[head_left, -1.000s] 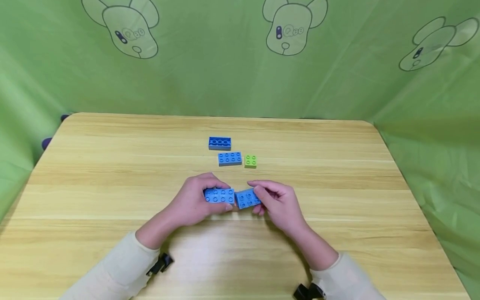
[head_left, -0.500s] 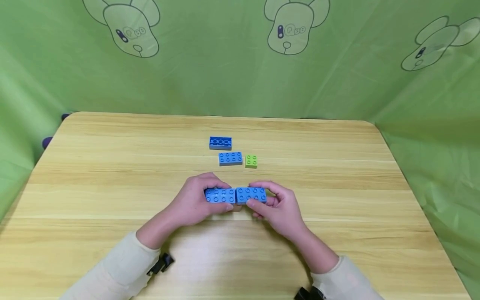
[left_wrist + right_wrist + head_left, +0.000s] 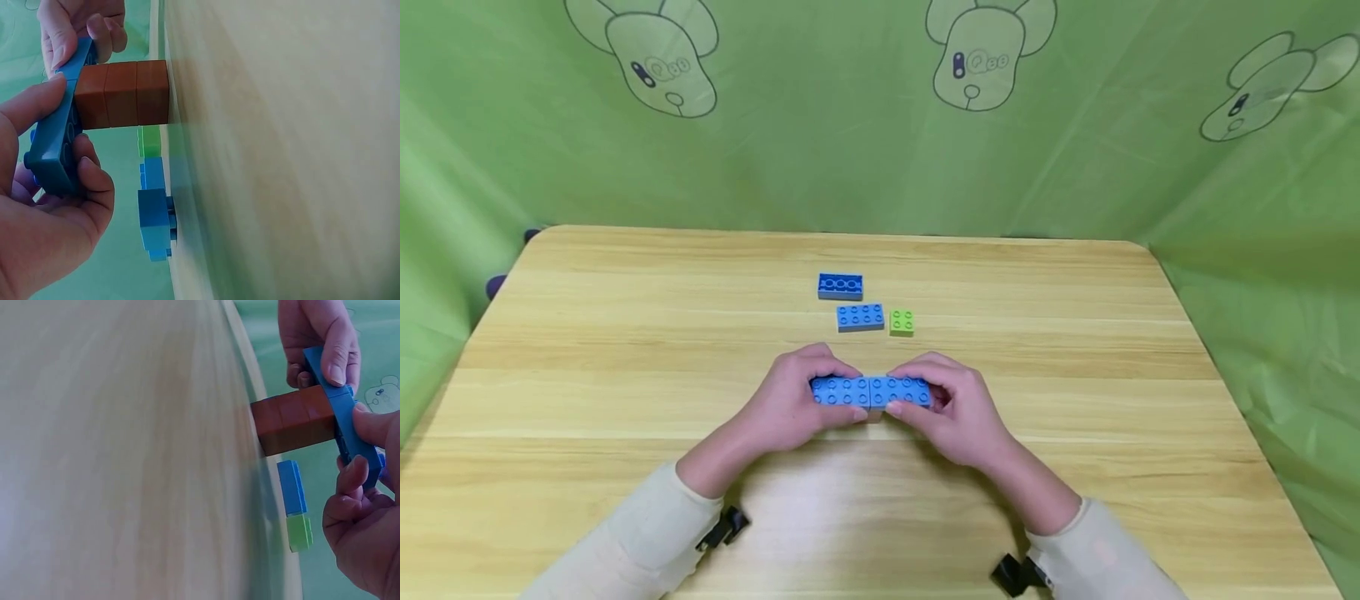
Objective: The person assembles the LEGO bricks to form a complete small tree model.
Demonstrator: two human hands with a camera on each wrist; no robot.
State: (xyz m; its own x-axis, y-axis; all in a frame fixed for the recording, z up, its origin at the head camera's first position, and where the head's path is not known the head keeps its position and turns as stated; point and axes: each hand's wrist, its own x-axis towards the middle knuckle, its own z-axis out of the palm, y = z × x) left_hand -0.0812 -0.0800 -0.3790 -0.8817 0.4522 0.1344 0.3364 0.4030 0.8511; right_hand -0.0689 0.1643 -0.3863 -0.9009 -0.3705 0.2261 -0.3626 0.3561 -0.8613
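Observation:
Two blue bricks lie end to end, studs up, bridging the top of an upright stack of three brown bricks (image 3: 122,94). My left hand (image 3: 784,407) pinches the left blue brick (image 3: 842,390) between thumb and fingers. With thumb in front and fingers behind, my right hand (image 3: 958,410) holds the right blue brick (image 3: 901,390). Their ends meet above the stack, and the outer ends overhang it on both sides. From above, the blue bricks hide most of the stack; the right wrist view shows its brown side (image 3: 294,422) standing on the table.
Beyond the hands, a blue brick (image 3: 860,317) lies studs up beside a small green brick (image 3: 902,323). Behind them an upside-down blue brick (image 3: 840,287) shows its hollow underside. The wooden table (image 3: 625,333) ends at a green curtain (image 3: 850,167).
My right hand has turned its blue brick from slanted to straight, in line with the left one, and closed the gap between them. The left hand has barely moved.

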